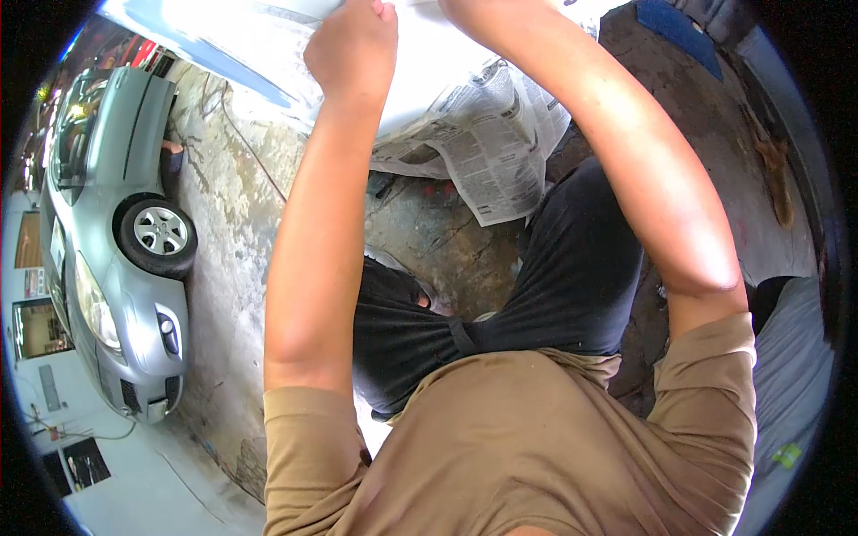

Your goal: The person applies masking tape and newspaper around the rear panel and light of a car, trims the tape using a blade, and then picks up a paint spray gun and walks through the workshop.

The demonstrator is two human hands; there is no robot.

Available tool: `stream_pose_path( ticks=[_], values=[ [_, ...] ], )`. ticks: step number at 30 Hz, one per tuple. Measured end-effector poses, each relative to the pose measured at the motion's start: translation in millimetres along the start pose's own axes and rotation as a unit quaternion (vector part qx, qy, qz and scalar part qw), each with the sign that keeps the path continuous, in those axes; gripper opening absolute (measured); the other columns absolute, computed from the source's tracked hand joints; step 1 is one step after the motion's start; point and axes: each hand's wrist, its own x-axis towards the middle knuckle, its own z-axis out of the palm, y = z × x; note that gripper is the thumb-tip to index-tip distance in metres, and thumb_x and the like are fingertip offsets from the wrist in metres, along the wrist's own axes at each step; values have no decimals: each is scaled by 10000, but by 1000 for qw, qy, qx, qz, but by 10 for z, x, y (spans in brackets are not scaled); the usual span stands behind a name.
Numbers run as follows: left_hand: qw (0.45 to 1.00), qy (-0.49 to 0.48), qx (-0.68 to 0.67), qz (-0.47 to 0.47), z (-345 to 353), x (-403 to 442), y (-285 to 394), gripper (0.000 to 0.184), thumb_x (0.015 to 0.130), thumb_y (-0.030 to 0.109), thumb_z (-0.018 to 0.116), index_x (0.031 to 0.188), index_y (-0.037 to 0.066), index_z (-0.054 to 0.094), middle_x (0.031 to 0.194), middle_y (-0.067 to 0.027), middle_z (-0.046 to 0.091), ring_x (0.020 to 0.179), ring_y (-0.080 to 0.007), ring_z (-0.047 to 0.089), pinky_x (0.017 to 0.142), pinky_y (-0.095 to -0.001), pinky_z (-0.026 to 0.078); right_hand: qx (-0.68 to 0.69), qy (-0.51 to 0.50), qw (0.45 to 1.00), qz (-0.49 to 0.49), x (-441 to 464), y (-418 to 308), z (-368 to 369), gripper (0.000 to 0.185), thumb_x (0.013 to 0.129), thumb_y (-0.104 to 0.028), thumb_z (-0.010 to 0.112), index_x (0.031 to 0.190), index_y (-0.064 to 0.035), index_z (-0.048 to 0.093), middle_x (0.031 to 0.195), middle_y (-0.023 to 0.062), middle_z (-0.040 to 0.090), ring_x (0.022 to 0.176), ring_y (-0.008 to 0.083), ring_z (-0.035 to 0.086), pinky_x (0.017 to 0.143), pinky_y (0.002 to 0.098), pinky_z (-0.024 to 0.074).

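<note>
My left hand (354, 52) is at the top edge of the view, its fingers curled closed over a bright, glaring panel. What it holds, if anything, I cannot make out. Only the back part of my right hand (471, 12) shows to the right of it; its fingers lie beyond the top edge. Below both hands, sheets of newspaper (500, 147) cover the panel's lower part and hang down over its edge. A white and pale blue body panel (241, 67) of what looks like a car stretches off to the upper left.
A silver car (134, 295) stands at the left on the stained concrete floor (228, 339). Another person's hand (172, 146) shows low beside that car. A dark hose or cable (255, 156) runs along the floor. A blue mat (679, 36) lies at the upper right.
</note>
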Motion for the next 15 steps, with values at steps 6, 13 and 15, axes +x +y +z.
stream_pose_path(
  ticks=[6,13,15],
  values=[
    [999,-3,-21,28,86,12,4,150,928,216,612,870,83,575,770,-175,668,777,-409,666,682,-538,493,28,37,997,-63,-157,-113,61,221,890,-149,589,917,-49,784,933,195,757,918,317,748,792,429,587],
    [999,-11,-53,2,56,5,31,154,950,238,589,921,89,614,824,-177,693,840,-417,674,715,-531,498,81,86,986,-118,-78,-83,-43,217,858,-185,625,912,-61,794,888,185,759,857,340,746,791,436,589],
    [995,10,-100,0,53,-22,40,162,958,245,577,953,98,644,849,-175,705,873,-416,678,734,-529,501,52,-24,992,-109,-50,-199,-464,221,856,-202,638,922,-69,802,909,179,763,865,338,747,795,432,589]
  ],
)
